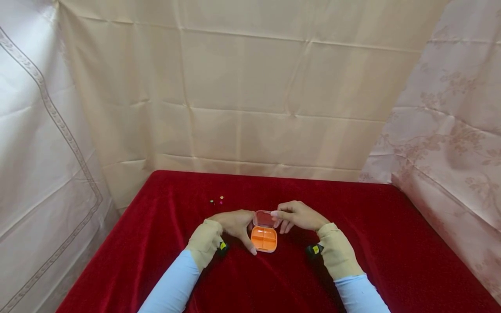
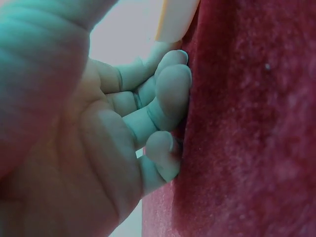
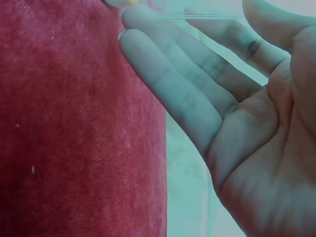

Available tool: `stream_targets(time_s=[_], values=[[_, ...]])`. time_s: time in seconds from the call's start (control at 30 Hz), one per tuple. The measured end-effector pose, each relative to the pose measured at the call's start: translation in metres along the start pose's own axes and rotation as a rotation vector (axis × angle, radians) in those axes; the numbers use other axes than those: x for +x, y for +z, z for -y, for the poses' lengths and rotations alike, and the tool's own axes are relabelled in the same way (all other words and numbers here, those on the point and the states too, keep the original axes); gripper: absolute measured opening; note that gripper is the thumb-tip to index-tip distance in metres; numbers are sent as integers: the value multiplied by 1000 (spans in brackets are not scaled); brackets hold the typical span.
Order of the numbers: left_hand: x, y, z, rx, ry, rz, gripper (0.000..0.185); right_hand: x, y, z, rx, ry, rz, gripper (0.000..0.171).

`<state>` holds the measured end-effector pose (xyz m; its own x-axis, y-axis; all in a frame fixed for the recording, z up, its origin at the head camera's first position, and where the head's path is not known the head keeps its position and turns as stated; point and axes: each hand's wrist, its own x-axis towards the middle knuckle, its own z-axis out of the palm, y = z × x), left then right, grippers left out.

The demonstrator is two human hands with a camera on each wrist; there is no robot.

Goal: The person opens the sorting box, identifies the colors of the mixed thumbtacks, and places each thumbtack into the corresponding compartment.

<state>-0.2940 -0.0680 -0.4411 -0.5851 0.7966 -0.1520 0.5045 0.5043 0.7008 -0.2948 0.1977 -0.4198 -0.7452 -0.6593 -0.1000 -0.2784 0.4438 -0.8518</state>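
An orange pill box with four compartments lies on the red cloth between both hands, its clear lid standing open at the far side. My left hand holds the box from the left, thumb at its near left corner and fingers by the hinge side. In the left wrist view, the fingers are bent beside the cloth, next to the pale box edge. My right hand pinches the lid at its right edge between thumb and forefinger; the other fingers extend below the lid.
Several tiny coloured pieces, one of them yellow, one green and one pink, lie beyond the left hand. The red velvet cloth covers the table. Beige curtain hangs behind its far edge.
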Motion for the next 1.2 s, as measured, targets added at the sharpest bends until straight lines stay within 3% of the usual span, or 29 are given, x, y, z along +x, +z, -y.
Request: stream_targets(time_s=[0.2, 0.43, 1.2], values=[[1, 1, 1, -3, 5, -3, 53, 0, 1, -2, 25, 12, -6, 36], [0, 1, -2, 74, -36, -46, 59, 1, 1, -1, 35, 11, -16, 38], [0, 4, 0, 79, -45, -90, 60, -4, 2, 6, 10, 75, -29, 45]])
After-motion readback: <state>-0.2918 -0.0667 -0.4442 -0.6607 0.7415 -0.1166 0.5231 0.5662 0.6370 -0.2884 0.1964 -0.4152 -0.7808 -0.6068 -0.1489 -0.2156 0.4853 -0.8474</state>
